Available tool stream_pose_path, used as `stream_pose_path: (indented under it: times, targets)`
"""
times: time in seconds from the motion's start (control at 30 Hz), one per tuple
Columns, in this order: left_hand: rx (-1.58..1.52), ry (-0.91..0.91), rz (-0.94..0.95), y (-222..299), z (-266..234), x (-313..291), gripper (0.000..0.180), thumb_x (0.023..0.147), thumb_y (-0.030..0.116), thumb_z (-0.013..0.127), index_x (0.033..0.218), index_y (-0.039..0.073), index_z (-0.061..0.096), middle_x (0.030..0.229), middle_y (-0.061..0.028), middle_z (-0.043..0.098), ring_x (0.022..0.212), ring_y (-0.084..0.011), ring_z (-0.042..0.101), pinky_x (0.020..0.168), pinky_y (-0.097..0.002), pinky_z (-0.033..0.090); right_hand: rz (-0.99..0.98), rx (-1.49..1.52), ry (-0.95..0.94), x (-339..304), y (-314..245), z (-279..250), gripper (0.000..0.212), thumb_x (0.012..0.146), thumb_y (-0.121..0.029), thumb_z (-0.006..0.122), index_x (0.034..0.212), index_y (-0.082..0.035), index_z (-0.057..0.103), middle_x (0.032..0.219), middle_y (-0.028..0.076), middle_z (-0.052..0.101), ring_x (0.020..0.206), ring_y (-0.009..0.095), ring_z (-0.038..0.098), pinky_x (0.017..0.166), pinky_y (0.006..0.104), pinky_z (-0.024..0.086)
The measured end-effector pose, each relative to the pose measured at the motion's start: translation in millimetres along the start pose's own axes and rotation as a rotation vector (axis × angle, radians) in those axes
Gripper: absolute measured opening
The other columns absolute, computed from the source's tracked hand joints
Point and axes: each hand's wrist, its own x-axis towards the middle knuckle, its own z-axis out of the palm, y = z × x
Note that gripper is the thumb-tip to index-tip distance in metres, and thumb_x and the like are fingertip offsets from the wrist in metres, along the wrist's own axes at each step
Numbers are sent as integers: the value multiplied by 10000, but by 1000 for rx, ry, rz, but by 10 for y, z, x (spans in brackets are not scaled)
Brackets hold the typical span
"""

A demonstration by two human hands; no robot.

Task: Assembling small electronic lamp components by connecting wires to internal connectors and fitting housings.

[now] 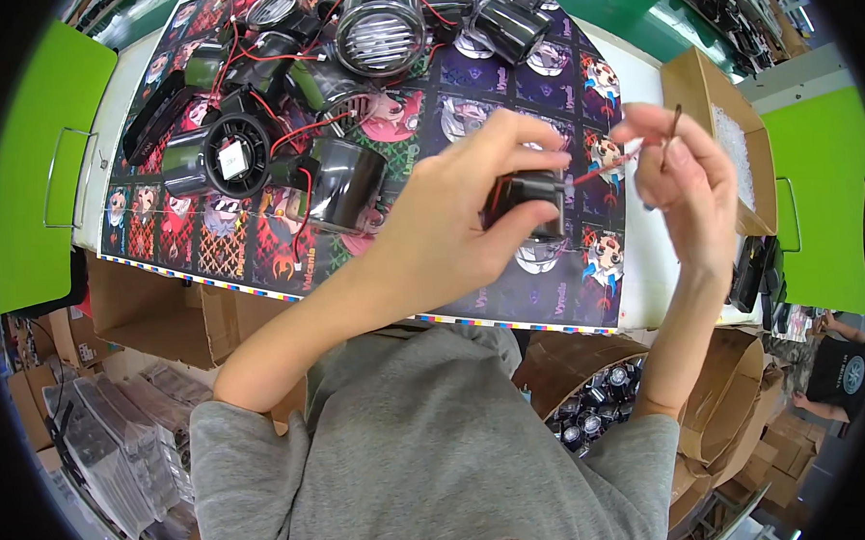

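Holding a small black plastic cylindrical part (531, 200) above the printed cartoon-pattern mat (502, 84), our left hand (459, 211) wraps its fingers around it. Our right hand (684, 177) pinches the part's thin red wire (606, 164) between thumb and forefinger. Similar black lamp housings (254, 152) crowd the mat's far side.

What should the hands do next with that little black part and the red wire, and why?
Probably draw the red wire straight. The left hand grips the small black part above the patterned mat, and the right hand pinches the wire's far end with a thin dark band looped over a finger. The wire looks only partly taut, so tidying it seems the natural next step.
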Motion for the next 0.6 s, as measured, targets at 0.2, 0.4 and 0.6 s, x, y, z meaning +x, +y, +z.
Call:
stream_pose_path:
  times: [0.2,0.4,0.6]
  targets:
    - [234,113,96,-43,-19,-75,289,723,17,665,988,131,678,1093,-119,557,944,-261,560,826,-346,432,30,248,-166,-97,277,184,253,797,103,572,1043,55,606,989,98,623,885,122,587,794,232,464]
    - [759,288,271,-56,52,-205,431,676,-2,632,1080,150,654,864,-67,511,812,-222,502,706,-327,414,-80,13,-63,-114,221,449,191,767,125,602,935,49,648,910,83,627,821,106,586,720,207,469]
    - [470,331,154,-81,206,-168,438,692,53,606,1128,48,558,966,-115,575,924,-292,543,814,-378,435,-123,-140,11,-58,210,547,157,739,106,632,868,22,662,833,26,602,638,26,497,532,145,370]
